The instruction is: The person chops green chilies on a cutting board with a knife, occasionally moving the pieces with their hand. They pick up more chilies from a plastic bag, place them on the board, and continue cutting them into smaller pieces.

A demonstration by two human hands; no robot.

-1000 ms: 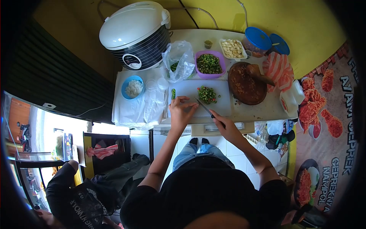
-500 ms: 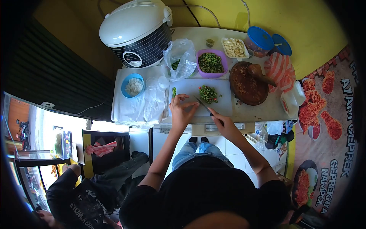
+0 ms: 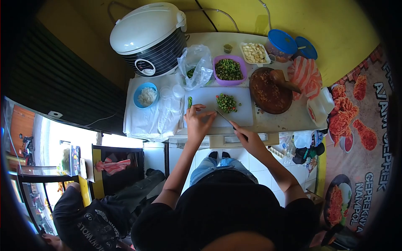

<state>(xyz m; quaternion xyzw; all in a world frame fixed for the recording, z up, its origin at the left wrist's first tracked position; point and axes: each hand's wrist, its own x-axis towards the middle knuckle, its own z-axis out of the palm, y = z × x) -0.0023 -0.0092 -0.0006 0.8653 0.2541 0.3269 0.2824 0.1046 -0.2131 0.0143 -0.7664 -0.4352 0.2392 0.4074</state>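
Note:
A knife is held in my right hand, its blade pointing up and left over the white cutting board. Thumb and fingers of my left hand are apart over the board's left part, close to the knife tip; whether something small lies under them is hidden. Just above the left fingers lies a green chili. Chopped green chilies with a few red bits form a pile on the board. Behind the board stands a purple container of chopped green pieces.
Behind are a plastic bag, a tray of pale cloves and a blue-lidded tub. A stone mortar stands right; a rice bowl and rice cooker stand left. Another person is at lower left.
The view has shifted slightly. The knife's tip has come a little lower, away from the chopped pile. The other person at lower left has shifted slightly.

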